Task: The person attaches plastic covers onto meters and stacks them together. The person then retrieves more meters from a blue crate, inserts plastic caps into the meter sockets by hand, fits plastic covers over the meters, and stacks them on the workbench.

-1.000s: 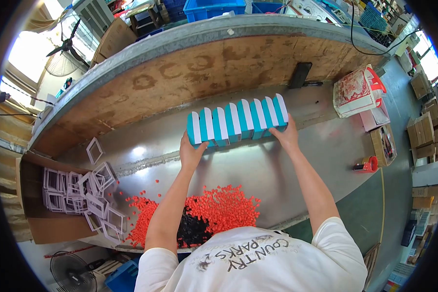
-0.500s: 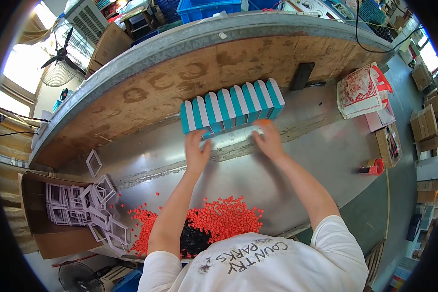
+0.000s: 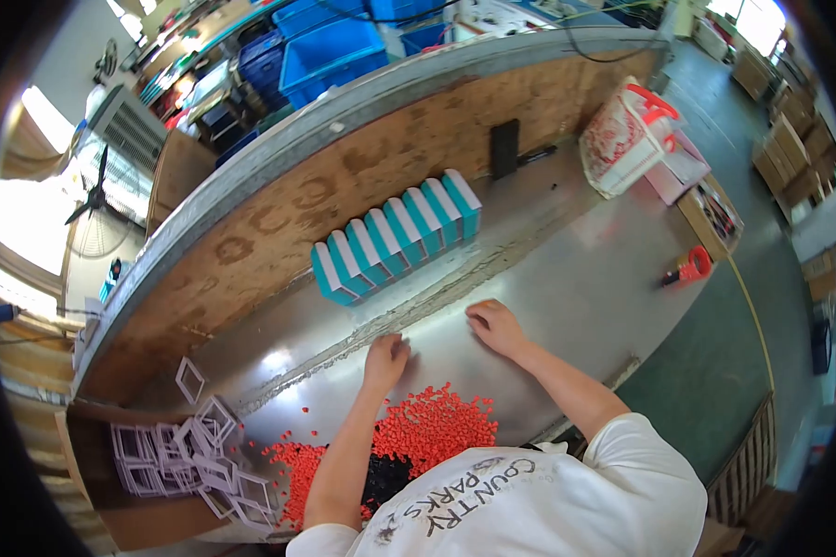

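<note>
A row of several teal and white boxes stands on the metal tabletop, close to the wooden back board. Nearer the body, my left hand is over the table with its fingers curled and nothing visible in them. My right hand is to its right, fingers bent together, also with nothing visible in it. Both are apart from the boxes. Small red pieces lie in a heap below my hands, beside a pile of black pieces partly hidden by my left forearm.
At the left, a cardboard box holds pale frames, some spilling out. A black block leans on the wooden board. Toward the right are a red and white bag, a small carton and a red container.
Both hands have let go of the box row and drawn back toward the body. The row was set down farther back, near the board. The camera view has turned.
</note>
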